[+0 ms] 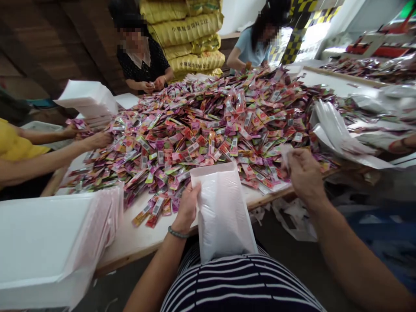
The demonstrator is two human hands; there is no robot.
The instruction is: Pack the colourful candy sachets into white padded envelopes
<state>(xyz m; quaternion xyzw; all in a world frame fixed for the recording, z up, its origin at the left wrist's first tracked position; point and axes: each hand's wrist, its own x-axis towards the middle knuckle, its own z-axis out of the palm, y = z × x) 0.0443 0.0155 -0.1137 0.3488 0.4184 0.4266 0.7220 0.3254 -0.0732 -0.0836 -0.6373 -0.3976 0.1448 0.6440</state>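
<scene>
A white mailer bag [224, 212] stands upright against my striped top at the table's front edge. My left hand [187, 206], with a bracelet at its wrist, grips the bag by its left side near the top. To the right, above the table edge, my right hand [303, 173] is closed on a small whitish strip [286, 157], a little blurred. Right in front of the bag lies a big heap of small colourful packets [201, 134], pink, purple, red and green, some with barcodes.
A stack of white mailer bags [48, 238] stands at the near left, another stack [89, 99] farther back. More white bags [341, 134] lie right. Co-workers' hands work at the heap: at left [97, 141], far side [159, 83] and back right. Yellow sacks [191, 30] are piled behind.
</scene>
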